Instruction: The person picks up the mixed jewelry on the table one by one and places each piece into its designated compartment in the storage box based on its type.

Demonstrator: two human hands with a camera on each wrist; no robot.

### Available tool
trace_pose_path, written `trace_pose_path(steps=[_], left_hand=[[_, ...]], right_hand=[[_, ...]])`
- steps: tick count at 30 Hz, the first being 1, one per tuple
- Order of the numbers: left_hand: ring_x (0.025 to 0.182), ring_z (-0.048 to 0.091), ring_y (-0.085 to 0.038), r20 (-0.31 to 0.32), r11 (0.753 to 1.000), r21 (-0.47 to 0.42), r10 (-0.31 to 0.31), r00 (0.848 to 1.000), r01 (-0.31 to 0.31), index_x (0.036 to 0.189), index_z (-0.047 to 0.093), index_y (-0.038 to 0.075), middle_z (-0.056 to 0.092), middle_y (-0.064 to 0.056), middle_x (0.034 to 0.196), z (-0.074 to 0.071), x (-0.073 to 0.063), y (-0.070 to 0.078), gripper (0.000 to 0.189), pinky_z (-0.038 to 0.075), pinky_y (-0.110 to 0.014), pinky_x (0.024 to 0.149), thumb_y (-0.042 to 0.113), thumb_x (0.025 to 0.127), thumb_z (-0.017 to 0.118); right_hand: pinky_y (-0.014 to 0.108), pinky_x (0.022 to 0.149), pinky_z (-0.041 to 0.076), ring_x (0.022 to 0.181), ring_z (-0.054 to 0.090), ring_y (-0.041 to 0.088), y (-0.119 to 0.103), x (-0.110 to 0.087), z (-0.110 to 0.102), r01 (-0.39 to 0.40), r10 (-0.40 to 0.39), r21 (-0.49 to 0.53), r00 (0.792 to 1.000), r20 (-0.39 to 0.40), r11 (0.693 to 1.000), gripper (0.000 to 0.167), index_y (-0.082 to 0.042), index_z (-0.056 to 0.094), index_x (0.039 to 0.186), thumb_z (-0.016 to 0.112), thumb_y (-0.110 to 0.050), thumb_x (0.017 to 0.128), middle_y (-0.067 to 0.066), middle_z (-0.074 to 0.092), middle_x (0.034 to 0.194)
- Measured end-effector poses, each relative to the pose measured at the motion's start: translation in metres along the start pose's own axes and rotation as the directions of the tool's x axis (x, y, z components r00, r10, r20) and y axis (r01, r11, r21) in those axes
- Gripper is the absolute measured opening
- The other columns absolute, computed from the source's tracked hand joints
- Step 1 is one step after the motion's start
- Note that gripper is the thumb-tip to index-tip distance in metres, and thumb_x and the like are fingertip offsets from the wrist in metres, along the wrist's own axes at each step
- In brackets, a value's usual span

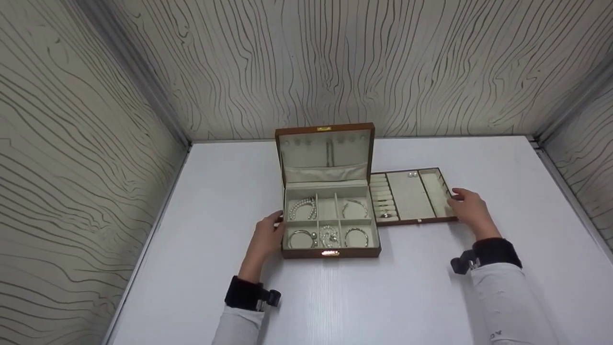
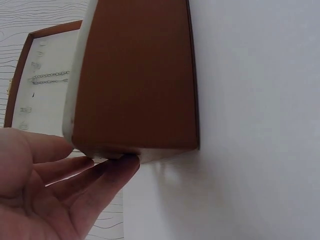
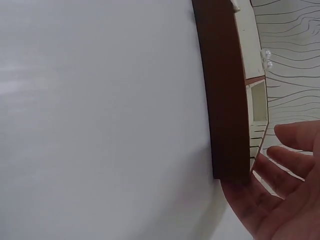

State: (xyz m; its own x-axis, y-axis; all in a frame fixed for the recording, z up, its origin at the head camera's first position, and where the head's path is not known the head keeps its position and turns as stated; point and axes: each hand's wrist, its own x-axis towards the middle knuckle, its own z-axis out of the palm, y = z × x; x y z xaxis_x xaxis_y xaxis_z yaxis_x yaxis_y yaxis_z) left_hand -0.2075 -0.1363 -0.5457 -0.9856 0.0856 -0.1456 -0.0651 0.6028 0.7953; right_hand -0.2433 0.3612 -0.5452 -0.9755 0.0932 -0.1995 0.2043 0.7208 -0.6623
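A brown jewelry box [image 1: 330, 215] stands with its lid [image 1: 325, 148] raised, and a chain necklace hangs inside the lid. Its compartments hold a pearl bracelet [image 1: 303, 209], several bangles and a beaded piece [image 1: 329, 235]. My left hand [image 1: 267, 235] rests its fingertips against the box's left side. To the right, a shallow brown jewelry tray [image 1: 411, 196] meets the box's side; its left end is hidden. Ring rolls, a ring [image 1: 385, 215] and pearl earrings [image 1: 413, 175] are in it. My right hand [image 1: 471, 211] touches the tray's right end with relaxed fingers.
The box and tray stand on a white table [image 1: 335, 297]. Wood-grain patterned panels rise behind [image 1: 311, 62] and at the left [image 1: 72, 167] and right. Each wrist wears a black band with a small device.
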Motion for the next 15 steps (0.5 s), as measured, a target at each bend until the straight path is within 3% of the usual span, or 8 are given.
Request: trace_pose_path(steps=[6,15], left_hand=[[0.112,0.061,-0.031,0.008,1.000,0.005,-0.023,1.000,0.023,0.142,0.045,-0.004,0.059,-0.021,0.128,0.002,0.000,-0.001,0.043,0.051,-0.041,0.092,0.011,0.102,0.049],[0.113,0.060,-0.029,0.019,0.998,0.006,-0.063,0.998,0.063,0.143,0.046,-0.001,0.060,-0.018,0.127,0.001,0.002,0.002,0.043,0.051,-0.041,0.092,0.013,0.102,0.050]], right_hand=[[0.057,0.092,0.044,0.111,0.051,0.052,-0.001,0.011,0.002,0.000,0.001,-0.087,1.000,0.018,0.996,0.049,0.020,0.041,0.134,0.042,-0.013,0.098,0.042,0.049,0.124],[0.053,0.080,0.046,0.098,0.056,0.046,-0.004,0.016,0.003,-0.042,0.048,-0.192,0.998,0.028,0.981,0.039,0.018,0.050,0.119,0.042,-0.013,0.097,0.038,0.055,0.114]])
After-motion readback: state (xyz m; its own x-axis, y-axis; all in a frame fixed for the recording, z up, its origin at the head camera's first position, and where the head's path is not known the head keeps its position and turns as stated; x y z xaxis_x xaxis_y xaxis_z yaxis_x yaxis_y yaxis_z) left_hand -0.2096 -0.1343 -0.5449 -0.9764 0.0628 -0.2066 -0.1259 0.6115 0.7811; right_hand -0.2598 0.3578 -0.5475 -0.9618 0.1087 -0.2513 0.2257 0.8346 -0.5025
